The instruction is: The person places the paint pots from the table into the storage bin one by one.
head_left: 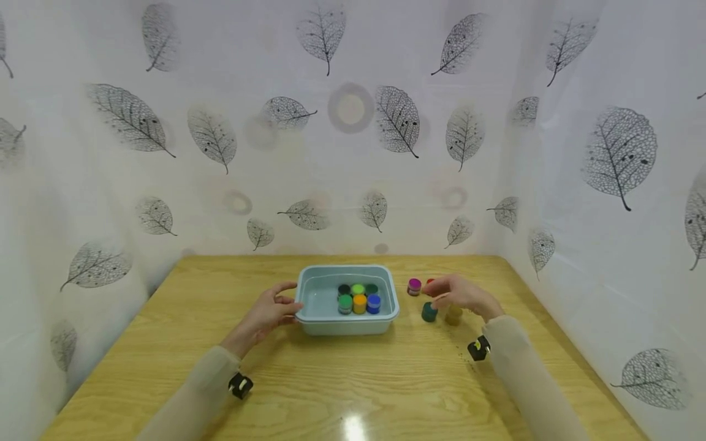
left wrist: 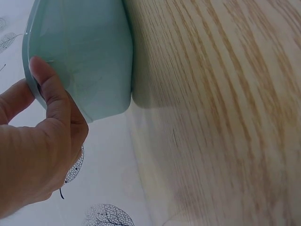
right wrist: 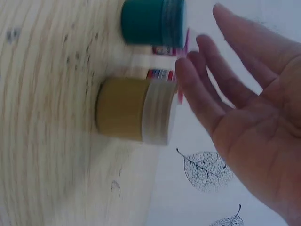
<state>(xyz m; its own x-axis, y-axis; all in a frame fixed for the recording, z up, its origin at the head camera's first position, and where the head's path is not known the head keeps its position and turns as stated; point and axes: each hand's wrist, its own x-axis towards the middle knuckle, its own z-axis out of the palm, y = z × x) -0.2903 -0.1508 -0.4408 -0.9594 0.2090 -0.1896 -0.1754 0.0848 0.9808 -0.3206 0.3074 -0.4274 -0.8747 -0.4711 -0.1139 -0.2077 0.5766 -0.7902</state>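
Note:
My left hand (head_left: 263,317) pinches the left rim of a pale blue-green plastic basin (head_left: 347,327), thumb and fingers on either side of the rim in the left wrist view. Several small paint jars stand inside it, among them a green jar (head_left: 345,304), an orange jar (head_left: 360,304) and a blue jar (head_left: 373,304). My right hand (head_left: 462,295), its fingers extended and holding nothing, hovers over jars right of the basin. Closest to its fingertips are a teal jar (right wrist: 149,22) and an ochre jar (right wrist: 123,110) with a pale lid.
Behind these stand a magenta jar (head_left: 414,287) and a red jar (head_left: 430,282), the red one partly hidden by the right hand. Dark specks mark the wooden table (head_left: 331,380) near the right wrist. A leaf-patterned curtain (head_left: 353,171) encloses the table's back and sides.

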